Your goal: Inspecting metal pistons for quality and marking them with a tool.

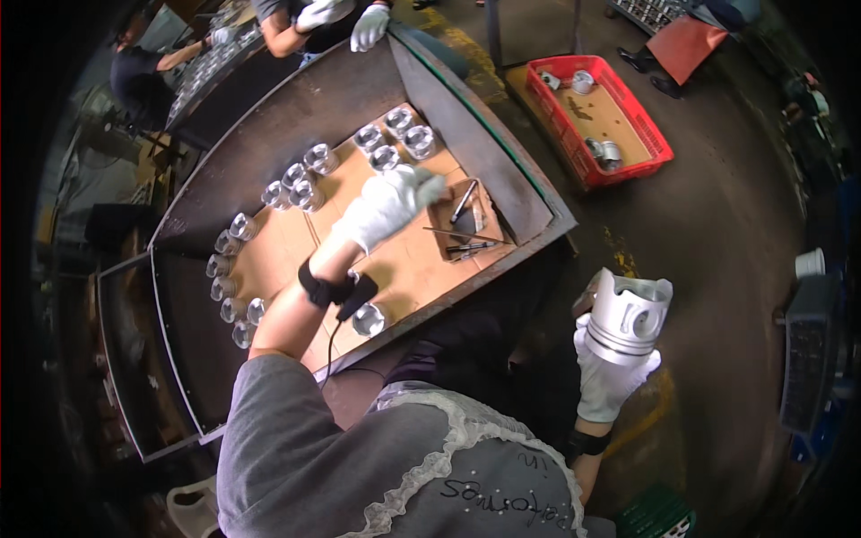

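Observation:
My right hand (613, 381), in a white glove, grips a silver metal piston (628, 316) from below and holds it up to the right of the metal-walled table. The piston has ring grooves around it and a round hole in its side. My left hand (387, 206), also gloved, reaches over the table beside a small cardboard box (491, 208); its fingers are blurred, and whether they hold anything cannot be made out. Inside the box lie a pen (464, 201) and other thin dark tools. A single piston (369, 319) stands near the table's front edge, below my left wrist.
Several pistons (305, 195) stand in groups on the cardboard sheet (287, 247) lining the table. Raised metal walls (466, 134) edge it. A red crate (619, 175) with a few pistons is at the back right. Another person's gloved hand (369, 28) rests at the far wall.

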`<state>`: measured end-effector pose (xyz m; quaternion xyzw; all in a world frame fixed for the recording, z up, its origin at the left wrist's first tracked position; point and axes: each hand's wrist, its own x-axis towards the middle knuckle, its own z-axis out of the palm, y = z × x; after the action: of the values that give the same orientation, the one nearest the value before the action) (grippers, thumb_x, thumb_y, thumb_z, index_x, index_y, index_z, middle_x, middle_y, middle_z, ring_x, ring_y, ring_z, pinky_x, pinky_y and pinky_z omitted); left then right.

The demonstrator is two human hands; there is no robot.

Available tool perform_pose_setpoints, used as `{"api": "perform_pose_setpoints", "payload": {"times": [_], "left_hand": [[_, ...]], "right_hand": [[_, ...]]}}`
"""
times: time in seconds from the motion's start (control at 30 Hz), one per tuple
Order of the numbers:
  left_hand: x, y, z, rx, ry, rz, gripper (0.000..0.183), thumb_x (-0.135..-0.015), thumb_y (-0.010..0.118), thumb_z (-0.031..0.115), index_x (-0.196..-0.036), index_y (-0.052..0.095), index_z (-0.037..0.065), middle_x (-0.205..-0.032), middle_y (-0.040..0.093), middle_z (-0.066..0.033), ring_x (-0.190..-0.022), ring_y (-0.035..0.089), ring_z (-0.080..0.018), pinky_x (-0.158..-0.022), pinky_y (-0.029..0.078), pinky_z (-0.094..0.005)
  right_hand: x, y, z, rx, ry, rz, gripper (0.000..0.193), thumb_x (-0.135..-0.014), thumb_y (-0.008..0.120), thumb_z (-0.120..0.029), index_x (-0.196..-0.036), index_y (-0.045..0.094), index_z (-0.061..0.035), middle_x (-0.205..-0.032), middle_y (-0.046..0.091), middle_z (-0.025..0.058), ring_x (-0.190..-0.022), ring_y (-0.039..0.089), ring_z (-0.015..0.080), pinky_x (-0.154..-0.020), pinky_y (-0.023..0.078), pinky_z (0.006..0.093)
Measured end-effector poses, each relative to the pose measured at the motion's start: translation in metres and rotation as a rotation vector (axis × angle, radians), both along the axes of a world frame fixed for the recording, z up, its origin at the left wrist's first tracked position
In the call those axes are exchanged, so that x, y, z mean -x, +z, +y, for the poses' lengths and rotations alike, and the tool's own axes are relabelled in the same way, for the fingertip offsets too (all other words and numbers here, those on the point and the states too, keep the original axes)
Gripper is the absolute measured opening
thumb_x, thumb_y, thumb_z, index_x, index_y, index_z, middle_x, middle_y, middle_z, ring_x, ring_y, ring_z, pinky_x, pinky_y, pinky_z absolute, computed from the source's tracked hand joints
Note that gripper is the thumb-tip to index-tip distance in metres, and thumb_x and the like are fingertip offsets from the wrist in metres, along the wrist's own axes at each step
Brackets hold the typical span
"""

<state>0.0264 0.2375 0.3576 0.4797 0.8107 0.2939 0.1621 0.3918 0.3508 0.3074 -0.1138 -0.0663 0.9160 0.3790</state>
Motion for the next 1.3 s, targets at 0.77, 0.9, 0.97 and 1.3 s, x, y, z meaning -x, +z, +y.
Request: {"api": "perform_pose_setpoints", "payload": {"times": [0.77,0.9,0.97,1.3], "left_hand": [[0.045,-0.411,0.133,0.028,-0.442,1.026,0.01,-0.072,0.059,0.014,-0.064,0.064,0.01,-0.063,0.061,-0.0093,-0.058,0.061,-0.0258,-0.06,0.049,-0.0416],[0.051,-0.407,0.142,0.027,-0.374,0.972,0.011,-0.073,0.058,0.014,-0.063,0.063,0.01,-0.06,0.059,-0.0086,-0.059,0.061,-0.025,-0.055,0.046,-0.0381],[0.05,-0.401,0.142,0.032,-0.399,0.915,0.011,-0.074,0.057,0.014,-0.065,0.062,0.01,-0.06,0.059,-0.0081,-0.059,0.061,-0.0243,-0.055,0.047,-0.038],[0.047,-0.33,0.125,-0.034,-0.497,0.607,0.002,-0.077,0.06,0.013,-0.076,0.062,0.013,-0.069,0.062,-0.0083,-0.067,0.064,-0.0283,-0.064,0.052,-0.0416]], "right_hand": [[-0.006,0.003,-0.019,0.03,-0.157,-0.486,0.107,-0.068,0.074,-0.067,-0.142,0.031,-0.002,-0.123,0.048,0.0292,-0.103,0.056,0.0418,-0.083,0.055,0.0507],[-0.009,0.004,-0.017,0.015,-0.102,-0.499,0.106,-0.069,0.074,-0.065,-0.143,0.03,-0.0034,-0.129,0.046,0.0272,-0.108,0.053,0.0422,-0.085,0.054,0.0519],[-0.01,0.001,-0.017,0.015,-0.099,-0.478,0.106,-0.069,0.074,-0.065,-0.143,0.03,-0.0035,-0.13,0.045,0.0272,-0.108,0.053,0.0427,-0.085,0.054,0.0519],[0.002,-0.006,-0.011,0.115,-0.079,-0.178,0.098,-0.075,0.075,-0.054,-0.145,0.03,-0.0026,-0.136,0.04,0.0287,-0.115,0.048,0.0464,-0.093,0.05,0.0542]]}}
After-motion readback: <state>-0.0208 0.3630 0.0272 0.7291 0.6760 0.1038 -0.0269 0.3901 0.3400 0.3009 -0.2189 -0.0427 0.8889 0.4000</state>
